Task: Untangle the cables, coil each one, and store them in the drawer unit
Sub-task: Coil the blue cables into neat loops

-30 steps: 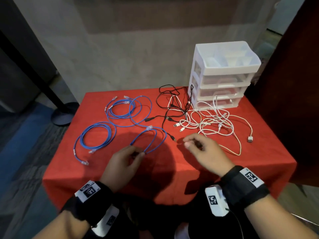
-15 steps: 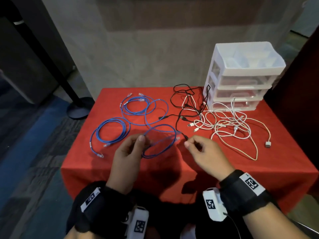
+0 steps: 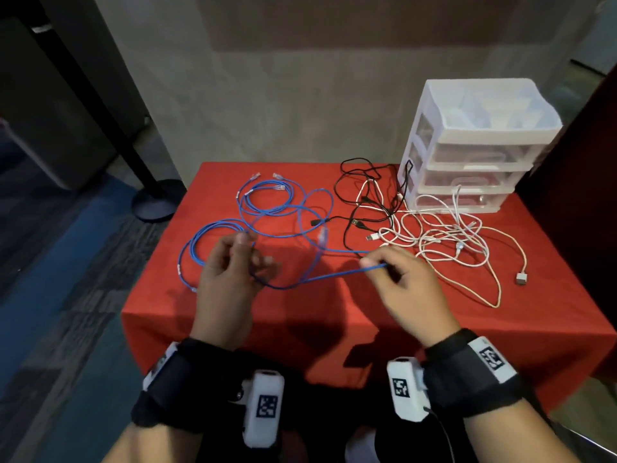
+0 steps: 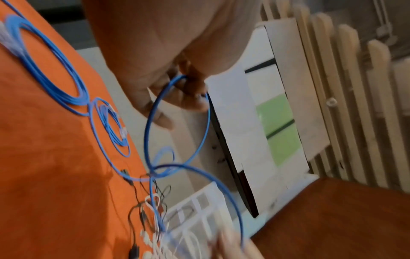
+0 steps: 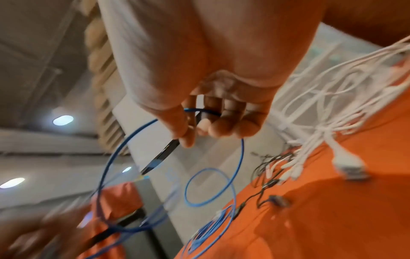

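A blue cable hangs in loops above the red table, stretched between both hands. My left hand grips one loop of the blue cable, fingers curled round it. My right hand pinches the other stretch of the blue cable between thumb and fingers. A blurred dark plug sticks out by the right thumb. Two more blue coils lie at the table's left. The white drawer unit stands at the back right, drawers shut.
A tangle of black cables lies mid-table, next to a heap of white cables in front of the drawer unit. A black stand's base is on the floor at the left. A dark wall rises at the right.
The left hand has lifted the blue loop off the table. The right hand has taken hold of the same cable, which now stretches between the hands.
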Motion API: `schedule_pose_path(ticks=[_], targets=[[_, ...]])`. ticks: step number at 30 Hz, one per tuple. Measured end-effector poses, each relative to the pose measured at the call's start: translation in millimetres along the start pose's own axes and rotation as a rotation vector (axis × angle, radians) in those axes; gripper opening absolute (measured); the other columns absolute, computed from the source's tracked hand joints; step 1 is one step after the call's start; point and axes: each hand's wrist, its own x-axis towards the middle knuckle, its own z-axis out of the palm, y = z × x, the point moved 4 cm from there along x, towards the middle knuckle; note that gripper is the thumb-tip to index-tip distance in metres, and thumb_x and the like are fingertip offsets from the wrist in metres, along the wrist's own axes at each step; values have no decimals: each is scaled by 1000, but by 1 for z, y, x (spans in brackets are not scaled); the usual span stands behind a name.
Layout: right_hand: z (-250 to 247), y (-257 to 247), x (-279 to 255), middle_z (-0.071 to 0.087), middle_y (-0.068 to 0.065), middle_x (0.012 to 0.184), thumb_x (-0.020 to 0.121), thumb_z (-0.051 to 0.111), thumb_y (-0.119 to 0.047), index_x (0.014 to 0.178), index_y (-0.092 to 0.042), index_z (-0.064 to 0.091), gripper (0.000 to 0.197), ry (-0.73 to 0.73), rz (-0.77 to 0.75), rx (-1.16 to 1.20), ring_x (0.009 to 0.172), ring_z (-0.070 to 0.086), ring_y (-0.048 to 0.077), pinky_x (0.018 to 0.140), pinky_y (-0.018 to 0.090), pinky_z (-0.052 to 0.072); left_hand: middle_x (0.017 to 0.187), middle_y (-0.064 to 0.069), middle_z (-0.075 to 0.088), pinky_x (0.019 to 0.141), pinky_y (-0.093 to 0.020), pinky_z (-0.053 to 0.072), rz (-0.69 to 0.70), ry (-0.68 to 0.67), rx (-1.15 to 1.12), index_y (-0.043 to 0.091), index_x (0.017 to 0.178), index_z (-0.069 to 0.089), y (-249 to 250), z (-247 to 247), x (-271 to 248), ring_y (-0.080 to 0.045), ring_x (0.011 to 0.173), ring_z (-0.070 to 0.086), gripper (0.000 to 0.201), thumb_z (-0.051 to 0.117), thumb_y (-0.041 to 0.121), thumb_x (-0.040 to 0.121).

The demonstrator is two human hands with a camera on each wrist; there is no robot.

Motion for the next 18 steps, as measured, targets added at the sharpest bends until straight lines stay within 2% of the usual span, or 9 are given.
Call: schedule_pose_path(ticks=[1,3,5,7,9,11,13,15,18], targets=[[-10,10,-1,64,-5,79,95,68,-26,81,-22,66,14,46,51,7,79,61,17,76,40,48,64,1,47,67,-29,59,1,63,-27,19,95,57,4,-14,8,-8,58,55,18,46,24,107],[-29,33,-3,62,-7,72,95,63,-38,79,-25,62,20,115,143,-14,71,58,17,71,42,46,57,8,39,50,-17,42,1,155,-100,22,91,53,11,-40,23,-4,47,38,19,43,22,107],[-46,52,-4,59,-7,68,96,62,-36,76,-23,60,24,156,199,-47,66,53,14,67,41,43,56,13,35,46,-16,27,20,188,-64,25,89,52,16,-59,34,-1,46,31,17,48,34,103],[-57,63,-4,59,-2,70,94,63,-35,75,-21,60,24,178,231,-77,69,53,16,71,43,43,57,13,36,49,-18,26,34,204,48,26,88,54,20,-66,37,-1,48,31,23,54,47,98],[-55,63,-4,62,-4,75,93,69,-19,74,-23,63,20,88,218,-103,74,56,9,76,36,46,51,13,29,41,-17,20,-13,215,-22,24,90,55,19,-58,38,-1,42,25,22,45,36,106],[-41,56,-7,64,-12,86,88,69,-11,86,-27,68,16,-82,127,-153,84,57,5,82,30,46,50,12,22,37,-18,15,-50,185,-59,21,92,55,18,-42,34,-2,40,18,23,40,29,108],[-25,46,-14,60,-23,96,81,65,-24,101,-34,69,22,-266,63,-236,96,48,4,92,19,37,51,12,19,36,-17,15,-72,137,-108,20,93,55,17,-28,29,-2,41,15,22,41,29,108],[-12,41,-20,60,-25,102,80,62,-36,107,-39,68,27,-370,58,-276,100,42,8,97,14,29,52,11,18,35,-16,17,-110,92,-157,20,94,56,15,-19,25,-2,40,15,22,42,30,108],[2,37,-25,64,-27,105,81,58,-62,105,-41,70,34,-346,51,-336,100,38,13,99,19,29,54,11,20,34,-15,20,-158,36,-251,20,93,57,16,-8,18,-2,41,17,23,43,30,107]])
